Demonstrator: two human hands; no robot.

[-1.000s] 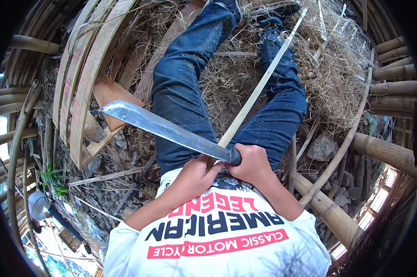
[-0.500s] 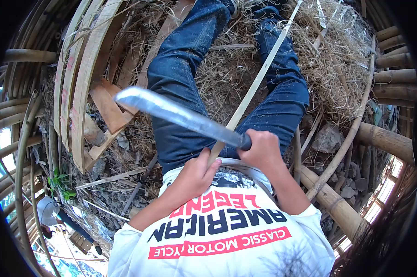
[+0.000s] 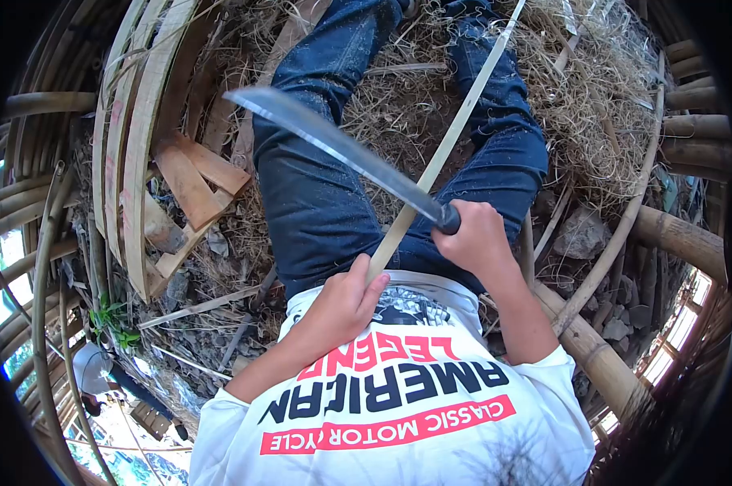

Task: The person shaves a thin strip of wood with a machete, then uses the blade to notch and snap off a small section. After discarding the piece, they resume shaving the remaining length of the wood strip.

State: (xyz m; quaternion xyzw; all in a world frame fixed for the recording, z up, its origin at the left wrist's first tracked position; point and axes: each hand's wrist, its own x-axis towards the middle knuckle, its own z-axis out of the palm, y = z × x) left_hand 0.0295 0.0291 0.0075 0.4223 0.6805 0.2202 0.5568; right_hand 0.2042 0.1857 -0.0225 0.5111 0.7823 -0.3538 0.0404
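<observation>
A long, pale bamboo strip (image 3: 449,139) runs from my lap out past my feet, between my legs. My left hand (image 3: 345,300) is closed round its near end, against my shirt. In my right hand (image 3: 478,236) is the dark handle of a machete (image 3: 341,150), gripped at waist height. The blade points up and to the left and lies across the strip in this view, its base right at the strip. Its tip, slightly blurred, hangs over my jeans (image 3: 313,194).
Curved wooden planks (image 3: 143,146) and short wood offcuts (image 3: 192,182) lie at the left. Curly shavings (image 3: 584,105) are heaped at the upper right. A thick bamboo pole (image 3: 597,360) and stones (image 3: 583,233) sit at the right. Bamboo slats enclose both sides.
My right hand has moved a little forward and right with the machete, so the blade crosses the strip farther from my left hand. The blade tip has moved up.
</observation>
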